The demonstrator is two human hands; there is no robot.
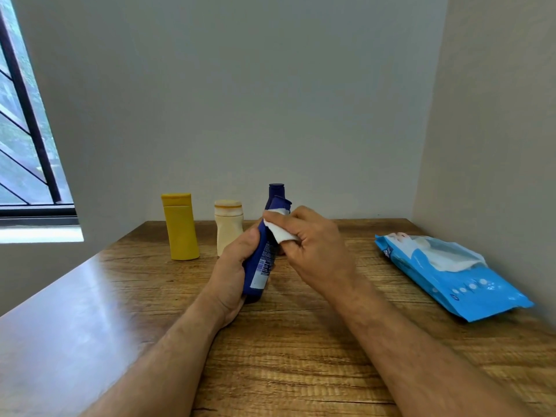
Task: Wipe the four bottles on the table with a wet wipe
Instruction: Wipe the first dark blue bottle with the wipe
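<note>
My left hand (233,266) grips the blue bottle (261,260), tilted with its cap toward the far edge; my right hand (313,245) pinches the wet wipe (281,231) against its neck.

Wood table (301,341): 3 bottles, wipes pack (451,275).

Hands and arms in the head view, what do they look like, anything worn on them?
Both forearms are bare up to the frame edge, with no sleeves showing. The left hand and right hand wear no gloves, and no watch or rings are visible.
</note>
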